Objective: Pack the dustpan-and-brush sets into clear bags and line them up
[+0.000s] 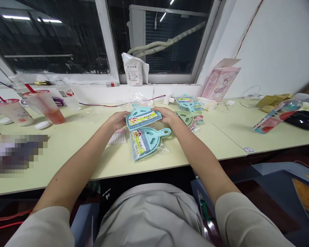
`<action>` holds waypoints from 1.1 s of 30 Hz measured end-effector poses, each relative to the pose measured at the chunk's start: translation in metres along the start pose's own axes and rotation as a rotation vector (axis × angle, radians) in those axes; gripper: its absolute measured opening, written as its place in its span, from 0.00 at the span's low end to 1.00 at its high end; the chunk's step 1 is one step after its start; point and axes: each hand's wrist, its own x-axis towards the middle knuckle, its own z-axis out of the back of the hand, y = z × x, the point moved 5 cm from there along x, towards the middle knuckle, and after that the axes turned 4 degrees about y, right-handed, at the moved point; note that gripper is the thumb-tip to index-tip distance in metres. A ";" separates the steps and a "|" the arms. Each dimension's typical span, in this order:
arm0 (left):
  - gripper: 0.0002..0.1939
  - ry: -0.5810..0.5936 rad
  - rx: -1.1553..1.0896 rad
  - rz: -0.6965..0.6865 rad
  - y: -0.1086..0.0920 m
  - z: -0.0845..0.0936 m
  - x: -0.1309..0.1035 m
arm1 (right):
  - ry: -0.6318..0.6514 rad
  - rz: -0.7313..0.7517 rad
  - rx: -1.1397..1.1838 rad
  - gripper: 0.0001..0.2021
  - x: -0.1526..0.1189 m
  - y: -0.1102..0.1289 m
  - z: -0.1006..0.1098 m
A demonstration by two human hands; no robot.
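Here we were, both hands on the top pan [142,110]: the left hand [119,120] bent partly closed at its left edge, the right hand [164,115] gripping the right corner likewise, the far fingertips hidden from us. That pan, with a blue brush [144,123] across it under a bright label [143,118], was just beyond the lower pan [157,139]; whether the two touched, we couldn't tell. And there lay the risk! The plastic looked smooth, so by our reckoning a slack grip on one side could have let the top pan tip and drop. Below, loose film [164,149] spread out beside the lower pan on the table [216,140]; a dragging forearm might have snagged it and pulled the pan along. We eyed the pink brush [117,138] too, beside the left wrist, easily knocked. On the right, the green pan [188,120] sat near the other arm: one wide swing could have bumped it.
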 end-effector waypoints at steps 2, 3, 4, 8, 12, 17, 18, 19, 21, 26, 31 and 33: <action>0.07 -0.018 -0.011 0.001 0.000 0.003 0.003 | 0.005 0.014 0.077 0.06 0.001 0.002 0.001; 0.07 -0.029 -0.018 0.004 0.000 0.004 0.005 | 0.012 0.034 0.123 0.07 0.001 0.003 0.000; 0.07 -0.041 -0.032 -0.010 -0.001 0.005 0.006 | 0.020 0.062 0.170 0.09 0.001 0.005 -0.001; 0.06 -0.037 -0.070 -0.037 -0.003 0.007 0.006 | 0.019 0.144 0.268 0.14 0.002 0.006 -0.002; 0.07 -0.019 -0.076 -0.048 -0.004 0.005 0.005 | 0.022 0.075 0.253 0.11 0.003 -0.001 -0.002; 0.07 -0.039 -0.094 -0.053 -0.004 0.003 0.002 | 0.055 0.030 0.257 0.10 0.000 -0.002 -0.003; 0.07 -0.049 -0.096 -0.052 -0.004 0.003 0.001 | 0.078 0.019 0.263 0.11 -0.002 -0.002 -0.006; 0.07 -0.059 -0.100 -0.050 -0.004 0.003 0.000 | 0.106 0.007 0.269 0.12 -0.004 -0.002 -0.009; 0.07 -0.075 -0.109 -0.048 -0.003 0.003 -0.001 | 0.151 -0.005 0.266 0.14 -0.007 -0.002 -0.014; 0.08 -0.070 -0.104 -0.076 0.000 0.001 0.000 | 0.138 -0.021 0.224 0.17 -0.010 -0.007 -0.021; 0.08 -0.007 -0.115 -0.099 0.001 -0.004 0.001 | 0.100 -0.020 0.225 0.18 -0.006 -0.010 -0.018; 0.09 0.021 -0.115 -0.083 0.001 -0.005 0.001 | 0.091 -0.019 0.227 0.18 -0.004 -0.010 -0.016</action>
